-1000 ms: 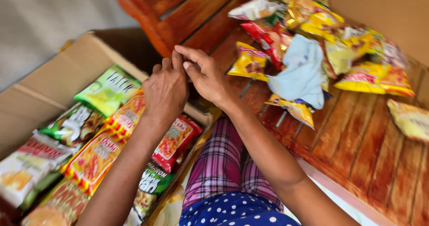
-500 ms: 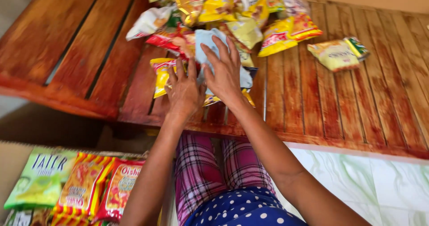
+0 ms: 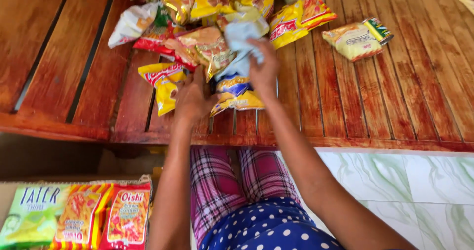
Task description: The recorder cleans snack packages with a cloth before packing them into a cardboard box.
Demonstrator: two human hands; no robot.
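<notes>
Both hands have slid deeper into the pile: right hand (image 3: 263,71) pinches a pale-blue crumpled cloth (image 3: 240,42); left hand (image 3: 191,99), loosely spread, rests beside the yellow-blue foil snack packet (image 3: 236,93)

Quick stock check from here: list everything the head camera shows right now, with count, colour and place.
Snack packets: a heap, count unclear; mostly yellow, red, white; table's far middle.
Blue cloth: one, pale blue, on the heap under the right hand.
Pale packet: one, yellowish, lying apart right of the heap.
Green pack: one, small, touching the pale packet.
Boxed packets: three showing, green, orange, red; bottom left.
Table: one, red-brown slats.
Floor tiles: white-green, lower right.
Left hand: on the heap's near packets.
Right hand: grips the blue cloth.
</notes>
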